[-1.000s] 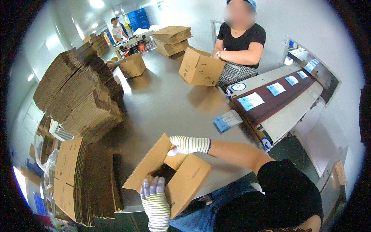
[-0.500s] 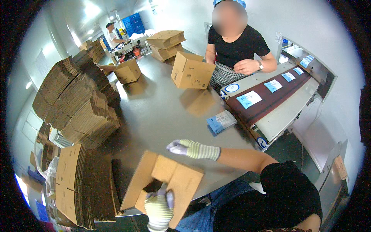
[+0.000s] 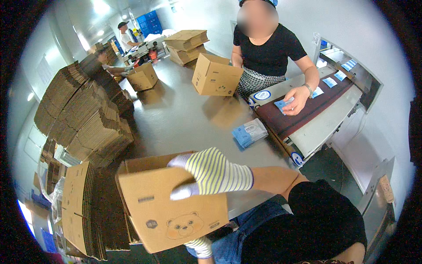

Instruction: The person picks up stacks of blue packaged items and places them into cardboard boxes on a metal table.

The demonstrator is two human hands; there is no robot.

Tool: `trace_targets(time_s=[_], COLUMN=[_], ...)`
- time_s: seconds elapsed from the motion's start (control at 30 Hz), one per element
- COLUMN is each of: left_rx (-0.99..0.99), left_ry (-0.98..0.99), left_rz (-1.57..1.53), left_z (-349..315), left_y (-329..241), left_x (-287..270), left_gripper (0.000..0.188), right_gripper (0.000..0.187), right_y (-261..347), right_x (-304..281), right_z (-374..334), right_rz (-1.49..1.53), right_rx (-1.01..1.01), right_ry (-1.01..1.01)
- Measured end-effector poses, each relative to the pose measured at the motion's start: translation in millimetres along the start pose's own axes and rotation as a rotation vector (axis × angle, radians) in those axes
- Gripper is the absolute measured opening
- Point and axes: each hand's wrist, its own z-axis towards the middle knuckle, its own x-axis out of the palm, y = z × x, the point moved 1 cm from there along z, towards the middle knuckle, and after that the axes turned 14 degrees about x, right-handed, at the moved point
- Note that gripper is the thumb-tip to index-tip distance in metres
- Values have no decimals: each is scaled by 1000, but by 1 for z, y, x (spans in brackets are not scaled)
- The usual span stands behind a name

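Observation:
A brown cardboard box (image 3: 171, 211) with a printed bear face is in front of me, tilted, with its upper opening partly visible. My right hand (image 3: 215, 171), in a white glove with yellow-green and dark stripes, grips the box's upper edge, the thumb on the printed side and the fingers over the rim. Below the box's lower edge, part of my gloved left hand (image 3: 200, 247) shows; its fingers are hidden behind the cardboard. Flat folded cartons (image 3: 75, 207) stand on edge to the left of the box.
A metal table (image 3: 176, 119) carries tall carton stacks (image 3: 79, 105) and two formed boxes, one (image 3: 217, 75) near a co-worker. Blue-white pouches (image 3: 249, 133) lie at the table's right side. Beside it, a conveyor (image 3: 307, 105) bears more pouches, with the co-worker's hand (image 3: 296, 100) on one.
The box has turned so its printed side faces me. My right hand has come down onto its edge; my left hand has moved from its opening to beneath it. The co-worker has reached to the conveyor.

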Motion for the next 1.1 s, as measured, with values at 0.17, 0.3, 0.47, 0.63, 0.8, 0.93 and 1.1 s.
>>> trace_targets(time_s=[0.17,0.3,0.47,0.63,0.8,0.93,1.1], left_rx=[-285,-600,7,721,840,923,933], left_ry=[-144,-168,-131,513,769,794,653], left_rz=[-714,-817,94,1078,888,893,903], left_z=[-38,-35,25,90,88,66,60], left_y=[58,80,-3,-95,-82,-99,-90], left_x=[16,-21,-84,-95,-68,-30,-23], left_gripper=[56,56,43,58,30,29,29], right_gripper=[52,51,52,52,23,24,22], right_y=[-11,-34,-50,-73,-82,-122,-118], right_x=[68,103,116,102,99,116,132], right_z=[-5,-17,-14,4,22,12,16], right_rz=[-368,-461,-494,-327,-116,60,417], right_rx=[-192,-262,-457,-698,-521,-179,-149], right_ry=[147,294,332,257,-7,-154,-26])
